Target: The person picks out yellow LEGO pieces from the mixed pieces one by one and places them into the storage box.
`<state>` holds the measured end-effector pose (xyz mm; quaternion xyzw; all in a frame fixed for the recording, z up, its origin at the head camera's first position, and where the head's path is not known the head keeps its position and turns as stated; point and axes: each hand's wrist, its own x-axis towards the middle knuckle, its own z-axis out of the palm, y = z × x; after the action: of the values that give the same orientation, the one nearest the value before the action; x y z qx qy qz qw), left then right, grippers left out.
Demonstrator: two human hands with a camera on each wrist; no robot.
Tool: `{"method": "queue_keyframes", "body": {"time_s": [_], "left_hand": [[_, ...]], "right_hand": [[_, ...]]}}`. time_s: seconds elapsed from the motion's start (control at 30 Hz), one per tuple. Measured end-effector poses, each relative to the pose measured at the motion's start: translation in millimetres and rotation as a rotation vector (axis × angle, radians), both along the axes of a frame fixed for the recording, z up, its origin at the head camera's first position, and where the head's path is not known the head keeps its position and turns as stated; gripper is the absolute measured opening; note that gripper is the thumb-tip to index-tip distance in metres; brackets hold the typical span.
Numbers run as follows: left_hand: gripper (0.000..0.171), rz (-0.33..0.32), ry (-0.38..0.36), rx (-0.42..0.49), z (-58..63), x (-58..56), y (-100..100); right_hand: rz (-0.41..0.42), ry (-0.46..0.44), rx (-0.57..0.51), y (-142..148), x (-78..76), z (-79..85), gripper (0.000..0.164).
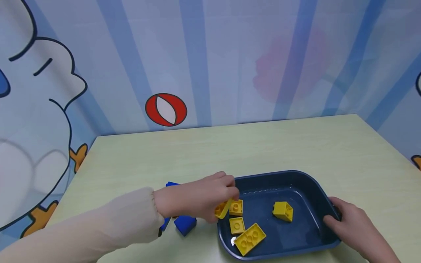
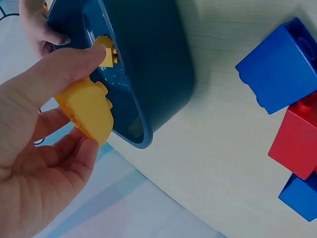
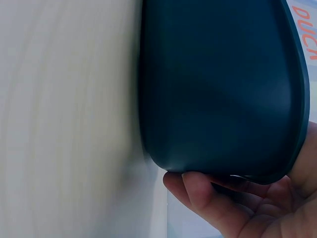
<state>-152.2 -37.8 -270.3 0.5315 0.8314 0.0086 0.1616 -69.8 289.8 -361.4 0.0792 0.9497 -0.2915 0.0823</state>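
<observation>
My left hand (image 1: 208,193) pinches a yellow toy brick (image 2: 89,111) between thumb and fingers, over the left rim of a dark blue tray (image 1: 279,239). Studs show along one side of that brick in the left wrist view. Inside the tray, a long yellow brick (image 1: 250,239) and two small ones lie near the left end, and another yellow brick (image 1: 283,211) lies toward the middle. My right hand (image 1: 360,224) grips the tray's right end, its thumb over the rim and its fingers against the outside wall, as the right wrist view shows.
Left of the tray on the pale wooden table (image 1: 148,157) lie blue bricks (image 1: 185,224), partly hidden by the left forearm. A red brick (image 2: 298,139) sits among them in the left wrist view. A printed curtain (image 1: 223,65) hangs behind the table's far edge.
</observation>
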Motion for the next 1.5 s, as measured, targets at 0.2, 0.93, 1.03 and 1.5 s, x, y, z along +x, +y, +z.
{"method": "queue_keyframes", "body": {"time_s": [0.2, 0.93, 1.03, 1.5], "left_hand": [[0.054, -0.028, 0.011, -0.009, -0.4, -1.8, 10], [0.053, -0.157, 0.098, -0.041, 6.5, -8.6, 57], [0.054, -0.158, 0.086, -0.044, 6.5, -9.7, 64], [0.053, -0.192, 0.144, -0.090, -0.9, -15.8, 92]], "right_hand": [[-0.005, 0.003, 0.002, 0, -0.6, 1.3, 0.047], [-0.010, 0.016, -0.010, 3, 1.9, -5.6, 0.047], [-0.011, 0.020, -0.016, 3, 1.7, -6.0, 0.047], [-0.021, 0.004, -0.021, 0, 0.8, -1.1, 0.046]]}}
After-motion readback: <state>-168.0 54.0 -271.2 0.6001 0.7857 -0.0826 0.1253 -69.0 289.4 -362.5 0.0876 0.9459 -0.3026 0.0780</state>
